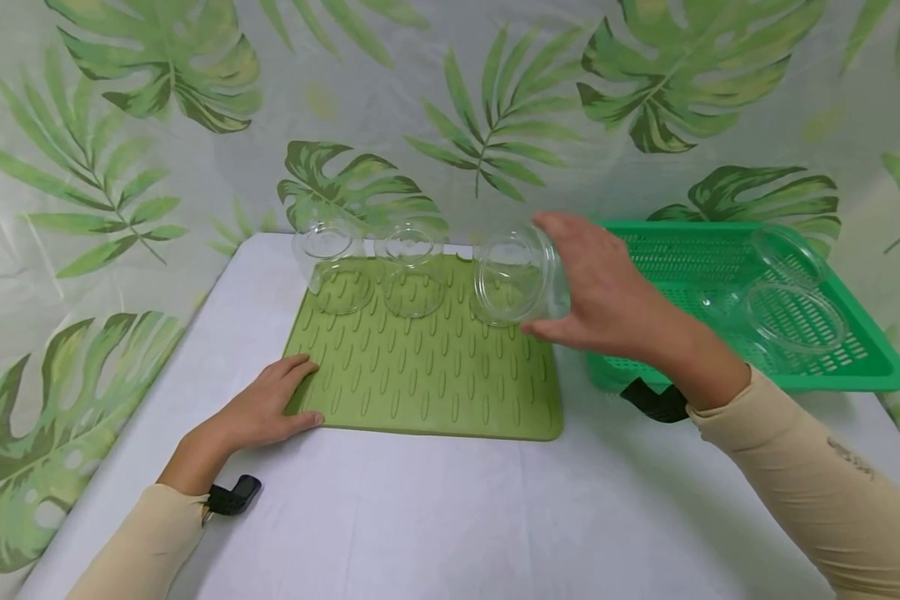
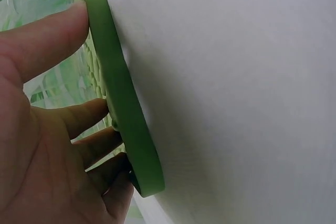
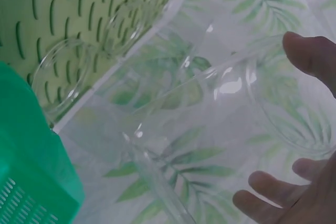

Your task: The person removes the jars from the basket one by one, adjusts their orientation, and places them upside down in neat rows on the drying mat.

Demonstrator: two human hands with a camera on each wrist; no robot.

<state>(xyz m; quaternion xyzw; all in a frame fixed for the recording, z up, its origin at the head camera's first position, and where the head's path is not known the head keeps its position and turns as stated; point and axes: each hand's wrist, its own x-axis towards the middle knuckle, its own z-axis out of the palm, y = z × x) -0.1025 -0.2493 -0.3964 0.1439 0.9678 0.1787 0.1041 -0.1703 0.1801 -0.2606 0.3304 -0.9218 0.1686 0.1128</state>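
Note:
My right hand (image 1: 596,287) grips a clear cup (image 1: 510,279) from its right side, thumb at the front and fingers at the back. The cup is over the back right of a green ridged mat (image 1: 435,367); whether it touches the mat I cannot tell. In the right wrist view the see-through cup (image 3: 215,90) reaches left from between thumb and fingers. Two more clear cups, one at the left (image 1: 337,271) and one beside it (image 1: 412,271), stand along the mat's back edge. My left hand (image 1: 266,404) rests on the mat's left edge, fingers spread and fairly straight.
A green slotted basket (image 1: 757,383) stands to the right of the mat, with clear cups (image 1: 795,317) inside. Both mat and basket are on a white-covered table (image 1: 435,517). Behind rises a leaf-printed cloth (image 1: 375,100). The right forearm passes in front of the basket.

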